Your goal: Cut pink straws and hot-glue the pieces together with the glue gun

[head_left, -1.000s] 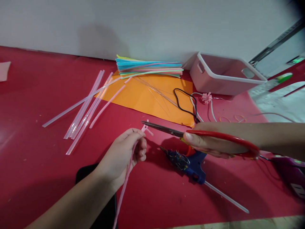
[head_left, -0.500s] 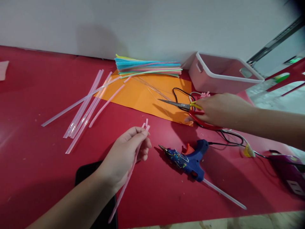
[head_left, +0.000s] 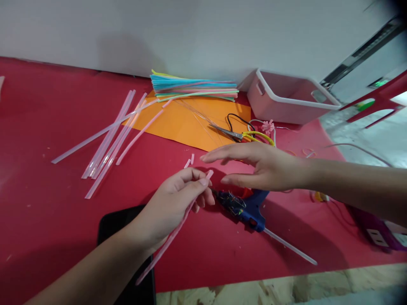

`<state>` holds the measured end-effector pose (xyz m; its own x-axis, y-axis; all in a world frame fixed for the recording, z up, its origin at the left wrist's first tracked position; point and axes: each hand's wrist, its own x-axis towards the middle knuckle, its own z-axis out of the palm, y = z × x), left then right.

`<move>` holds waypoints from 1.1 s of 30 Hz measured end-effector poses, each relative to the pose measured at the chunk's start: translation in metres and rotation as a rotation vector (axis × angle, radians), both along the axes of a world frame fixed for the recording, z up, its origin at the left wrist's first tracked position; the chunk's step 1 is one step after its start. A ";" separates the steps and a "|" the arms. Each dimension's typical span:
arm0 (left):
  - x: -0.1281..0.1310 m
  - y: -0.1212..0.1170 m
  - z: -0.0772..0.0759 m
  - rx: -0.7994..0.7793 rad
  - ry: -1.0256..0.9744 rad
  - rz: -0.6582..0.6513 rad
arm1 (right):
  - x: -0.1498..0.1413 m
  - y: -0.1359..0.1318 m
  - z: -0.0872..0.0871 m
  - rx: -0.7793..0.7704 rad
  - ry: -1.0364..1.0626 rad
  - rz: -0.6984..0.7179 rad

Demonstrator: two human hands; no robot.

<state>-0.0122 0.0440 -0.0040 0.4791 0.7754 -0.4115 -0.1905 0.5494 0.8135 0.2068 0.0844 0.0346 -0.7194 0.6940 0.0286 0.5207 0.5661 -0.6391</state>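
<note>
My left hand pinches a long pink straw near its top end, and the rest of the straw slants down past my wrist. My right hand hovers open just to the right of it, fingers stretched toward the straw tip, holding nothing. Two short pink straw pieces lie on the red table just above my left fingers. The scissors rest at the edge of the orange paper, behind my right hand. A blue glue gun lies under my right hand.
Clear and pink glue sticks are scattered at the left. A bundle of coloured straws lies by the wall, with a white basket to its right. A black phone sits under my left forearm. Cables and a purple power strip are at the right.
My right hand carried the scissors back, set them down on the orange paper, and has come forward empty toward the straw. My left hand has kept holding the straw.
</note>
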 end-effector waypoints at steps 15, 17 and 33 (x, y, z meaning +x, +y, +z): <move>0.001 -0.002 0.002 -0.029 0.005 0.117 | -0.018 0.012 -0.009 -0.099 0.193 -0.220; 0.001 -0.001 0.003 -0.041 0.019 0.168 | -0.022 0.021 -0.015 -0.128 0.174 -0.274; -0.002 0.003 0.001 -0.109 -0.028 0.423 | -0.045 0.042 -0.015 -0.192 0.065 -0.346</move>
